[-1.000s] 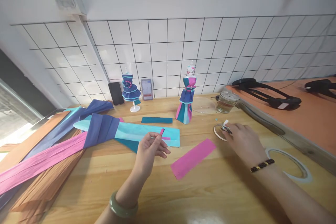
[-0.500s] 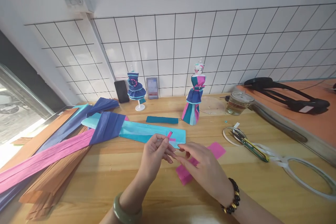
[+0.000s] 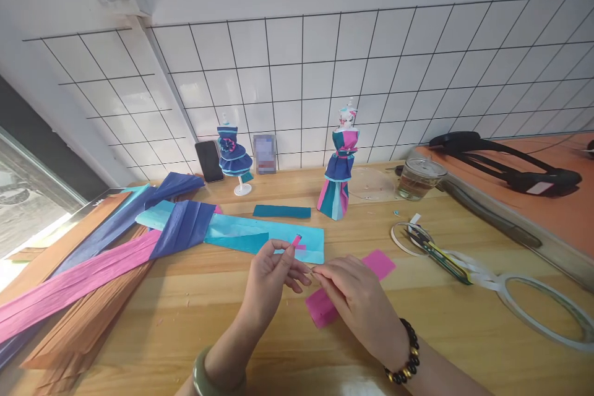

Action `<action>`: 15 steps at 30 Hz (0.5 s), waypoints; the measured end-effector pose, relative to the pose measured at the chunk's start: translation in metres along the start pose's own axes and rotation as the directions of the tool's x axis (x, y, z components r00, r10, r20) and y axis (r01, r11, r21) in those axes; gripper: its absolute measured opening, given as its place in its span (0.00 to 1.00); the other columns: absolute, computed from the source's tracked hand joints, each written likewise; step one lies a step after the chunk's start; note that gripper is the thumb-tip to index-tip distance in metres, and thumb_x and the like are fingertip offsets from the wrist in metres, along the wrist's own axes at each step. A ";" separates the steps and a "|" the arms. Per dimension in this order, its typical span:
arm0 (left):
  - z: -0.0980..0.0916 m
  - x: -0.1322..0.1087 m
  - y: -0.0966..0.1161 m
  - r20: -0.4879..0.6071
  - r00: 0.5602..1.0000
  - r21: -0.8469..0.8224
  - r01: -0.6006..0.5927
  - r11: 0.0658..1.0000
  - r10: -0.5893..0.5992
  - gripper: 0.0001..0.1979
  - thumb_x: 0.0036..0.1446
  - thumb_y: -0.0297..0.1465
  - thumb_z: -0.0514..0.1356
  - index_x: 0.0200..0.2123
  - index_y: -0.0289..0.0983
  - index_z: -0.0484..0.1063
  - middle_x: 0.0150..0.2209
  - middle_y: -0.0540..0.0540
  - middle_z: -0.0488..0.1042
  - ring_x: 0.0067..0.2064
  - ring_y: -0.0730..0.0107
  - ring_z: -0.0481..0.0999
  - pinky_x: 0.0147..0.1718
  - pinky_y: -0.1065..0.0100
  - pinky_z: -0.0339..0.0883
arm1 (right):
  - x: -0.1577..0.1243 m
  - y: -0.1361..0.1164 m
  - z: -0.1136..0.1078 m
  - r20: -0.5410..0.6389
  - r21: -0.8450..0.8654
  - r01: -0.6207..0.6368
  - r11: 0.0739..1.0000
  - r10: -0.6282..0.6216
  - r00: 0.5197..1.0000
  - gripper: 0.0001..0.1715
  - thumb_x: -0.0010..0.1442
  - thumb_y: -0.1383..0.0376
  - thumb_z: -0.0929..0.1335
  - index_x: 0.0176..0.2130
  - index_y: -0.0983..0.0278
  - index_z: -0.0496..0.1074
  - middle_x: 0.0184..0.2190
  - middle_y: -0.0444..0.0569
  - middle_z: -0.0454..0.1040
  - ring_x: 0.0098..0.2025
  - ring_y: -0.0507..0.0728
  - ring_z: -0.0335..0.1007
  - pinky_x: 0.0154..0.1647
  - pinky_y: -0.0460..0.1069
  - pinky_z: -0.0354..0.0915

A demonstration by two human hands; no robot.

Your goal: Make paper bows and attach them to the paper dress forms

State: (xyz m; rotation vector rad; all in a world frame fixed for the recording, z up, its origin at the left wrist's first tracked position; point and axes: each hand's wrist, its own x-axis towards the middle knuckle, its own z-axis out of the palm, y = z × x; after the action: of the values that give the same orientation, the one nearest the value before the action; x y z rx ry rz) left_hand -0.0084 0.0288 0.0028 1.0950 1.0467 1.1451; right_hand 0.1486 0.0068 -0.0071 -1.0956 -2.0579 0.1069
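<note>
At the back, the wooden table (image 3: 195,303) was closed off by the tiled wall (image 3: 320,86), and on the right it was bordered by an orange surface (image 3: 566,216)! The left side was crowded by brown crepe paper (image 3: 93,315), while a broad stretch of bare wood was left open in front of the wrists. Beyond the fingers, the way was crossed by a light-blue sheet (image 3: 315,238); on the right, wood was left between the right hand (image 3: 355,288) and the utility knife (image 3: 448,263), laid across a small ring (image 3: 398,246). And the hands? The left hand (image 3: 273,275) was raised over the table, its thumb and forefinger clamped on a small pink strip (image 3: 297,240), which was held tilted upward before the light-blue sheet, its other fingers loosely curled. The right hand was angled inward above a pink rectangle (image 3: 383,265), partly hidden by it; its thumb and forefinger were brought together, close by the left fingers, but whether anything was pinched there could not be told
</note>
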 end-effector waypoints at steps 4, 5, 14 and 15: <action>0.001 0.001 -0.001 -0.045 0.999 0.030 -0.004 1.000 0.005 0.11 0.55 0.38 0.55 0.34 0.36 0.60 0.21 0.49 0.75 0.21 0.70 0.75 0.17 0.74 0.65 | -0.001 -0.004 -0.001 0.027 0.049 -0.003 0.999 0.002 1.000 0.08 0.61 0.70 0.61 0.35 0.62 0.68 0.31 0.47 0.75 0.33 0.54 0.69 0.37 0.51 0.61; 0.000 0.002 -0.002 -0.059 0.998 0.035 -0.008 0.999 0.010 0.11 0.55 0.38 0.55 0.34 0.36 0.60 0.22 0.49 0.76 0.21 0.70 0.75 0.17 0.74 0.65 | -0.001 -0.006 -0.002 0.030 0.073 -0.013 0.997 0.011 0.999 0.08 0.61 0.71 0.61 0.34 0.62 0.68 0.30 0.46 0.75 0.33 0.54 0.69 0.36 0.50 0.61; -0.004 0.005 -0.003 -0.068 0.998 0.094 0.004 0.996 0.003 0.12 0.53 0.39 0.57 0.33 0.35 0.64 0.35 0.43 0.76 0.30 0.67 0.78 0.20 0.73 0.67 | 0.000 -0.012 -0.008 0.090 0.422 -0.282 0.861 0.270 0.959 0.10 0.60 0.67 0.61 0.29 0.63 0.68 0.26 0.46 0.71 0.29 0.53 0.66 0.31 0.46 0.62; -0.002 0.004 -0.003 -0.061 0.998 0.108 -0.001 0.994 0.008 0.12 0.53 0.39 0.57 0.33 0.35 0.65 0.36 0.42 0.76 0.32 0.66 0.77 0.21 0.73 0.68 | 0.001 -0.012 -0.009 0.094 0.454 -0.298 0.839 0.288 0.953 0.10 0.60 0.67 0.61 0.30 0.63 0.69 0.27 0.46 0.72 0.30 0.53 0.67 0.32 0.46 0.62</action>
State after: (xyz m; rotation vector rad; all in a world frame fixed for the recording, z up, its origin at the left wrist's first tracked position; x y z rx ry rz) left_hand -0.0096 0.0330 -0.0006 1.1539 1.1659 1.1419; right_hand 0.1465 -0.0024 0.0043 -1.0899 -1.7339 0.7338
